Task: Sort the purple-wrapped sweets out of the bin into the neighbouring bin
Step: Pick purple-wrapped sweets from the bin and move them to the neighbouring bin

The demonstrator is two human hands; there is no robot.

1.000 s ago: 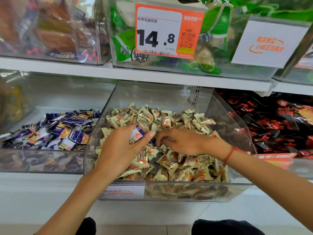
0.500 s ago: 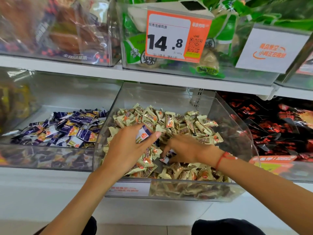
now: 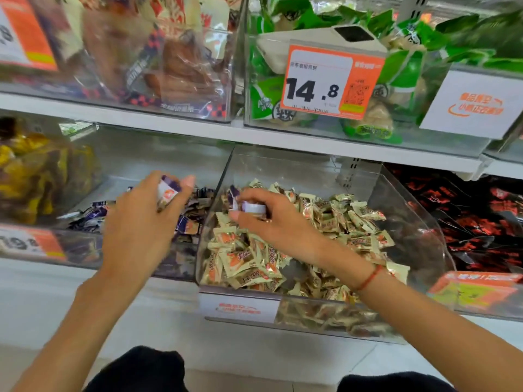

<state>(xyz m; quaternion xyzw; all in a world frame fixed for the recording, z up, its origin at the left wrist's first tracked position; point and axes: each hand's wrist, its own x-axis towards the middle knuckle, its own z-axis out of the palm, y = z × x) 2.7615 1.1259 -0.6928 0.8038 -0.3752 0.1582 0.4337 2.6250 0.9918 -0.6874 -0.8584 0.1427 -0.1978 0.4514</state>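
The left hand (image 3: 141,222) pinches a purple-wrapped sweet (image 3: 167,190) between thumb and fingers, its grip curled round the wrapper. It hangs over the left bin (image 3: 56,250), above the heap of purple sweets (image 3: 93,216) lying there, near that bin's right side. The right hand (image 3: 271,219) also grips purple-and-white wrappers (image 3: 249,206), its fingers bent round them; how many it holds cannot be told. It sits over the left part of the middle bin (image 3: 418,222), just inside the clear wall that parts the two bins, and low over the cream-and-orange sweets (image 3: 325,222) that fill it. A red string (image 3: 368,278) circles the right wrist.

The two hands are near one another, with the shared wall between them. Both bins are open on top, and the white shelf edge (image 3: 283,140) above leaves a gap over the bins in which the hands are. The middle bin's front wall is low and carries a white label (image 3: 240,306). Its right wall rises slantwise, and beyond it lie black-and-red packets (image 3: 467,222). At far left a bin holds yellow packets (image 3: 28,171). On the upper shelf stands an orange price tag (image 3: 325,80) reading 14.8, before green packets (image 3: 404,75). The frame is blurred in places, chiefly at the left and top.
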